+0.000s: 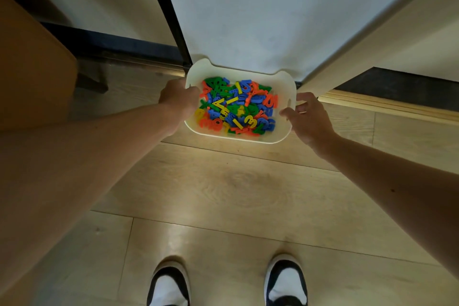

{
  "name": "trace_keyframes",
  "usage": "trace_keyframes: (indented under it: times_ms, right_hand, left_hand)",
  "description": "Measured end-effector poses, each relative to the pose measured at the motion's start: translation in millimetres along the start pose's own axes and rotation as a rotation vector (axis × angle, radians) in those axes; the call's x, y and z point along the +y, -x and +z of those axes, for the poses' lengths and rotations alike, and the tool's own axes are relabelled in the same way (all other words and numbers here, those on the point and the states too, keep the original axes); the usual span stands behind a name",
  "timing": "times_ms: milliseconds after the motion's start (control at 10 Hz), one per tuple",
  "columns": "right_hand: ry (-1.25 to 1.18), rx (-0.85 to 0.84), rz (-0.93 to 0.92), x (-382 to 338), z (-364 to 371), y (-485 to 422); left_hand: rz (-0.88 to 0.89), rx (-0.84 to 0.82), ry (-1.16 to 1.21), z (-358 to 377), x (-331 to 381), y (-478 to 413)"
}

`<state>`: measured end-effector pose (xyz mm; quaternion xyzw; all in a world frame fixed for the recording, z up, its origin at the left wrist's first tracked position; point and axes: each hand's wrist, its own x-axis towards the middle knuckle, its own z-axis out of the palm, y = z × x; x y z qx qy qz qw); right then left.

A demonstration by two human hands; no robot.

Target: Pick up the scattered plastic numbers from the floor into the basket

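Observation:
A white plastic basket (238,137) sits low over the wooden floor, close to a pale wall panel. It is filled with several plastic numbers (237,105) in red, blue, green and yellow. My left hand (177,98) grips the basket's left rim, fingers curled over the edge. My right hand (309,117) holds the right side, thumb on the rim and fingers round the handle. No loose numbers show on the floor.
A black door frame (171,20) and a dark threshold (111,48) run behind the basket on the left. A wooden cabinet side (32,69) stands far left. A pale door edge (360,40) slants on the right. My two shoes (227,283) stand at the bottom.

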<state>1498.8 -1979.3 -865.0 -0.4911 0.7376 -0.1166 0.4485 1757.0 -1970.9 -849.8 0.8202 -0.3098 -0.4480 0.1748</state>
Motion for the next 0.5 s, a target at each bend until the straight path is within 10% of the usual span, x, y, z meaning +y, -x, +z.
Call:
trace_keyframes:
  times_ms: [500]
  right_hand:
    - [0.209,0.034,0.019,-14.4,-14.9,9.2]
  left_hand:
    - [0.095,0.078,-0.144,-2.0,21.7,17.8]
